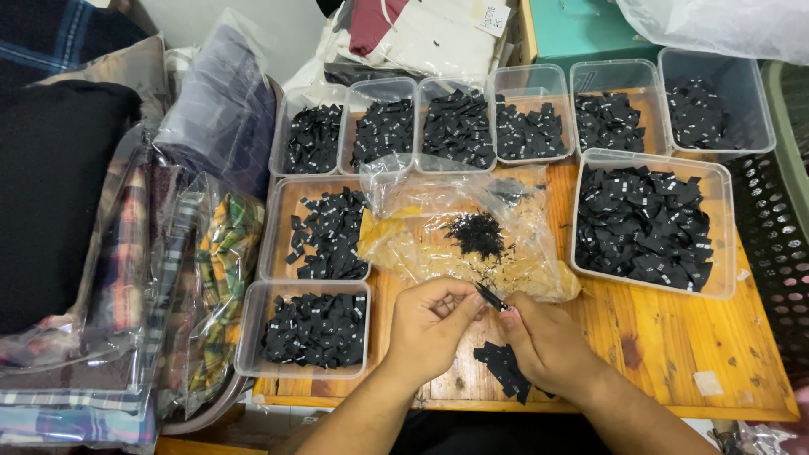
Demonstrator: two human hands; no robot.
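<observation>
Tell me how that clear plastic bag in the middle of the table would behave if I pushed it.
The plastic bag looks crumpled and limp, so it would probably slide and bunch up. Its small black pile seems light and would likely shift inside.

One head-worn camera looks steeply down and forward over the worktop (674,337), from the person's own seat. It sits close: the hands (489,333) fill the lower middle, forearms running off the bottom edge. The far tubs (531,105) reach the top of the frame, fabric stacks (76,211) crowd the left, a basket (779,244) the right.
</observation>
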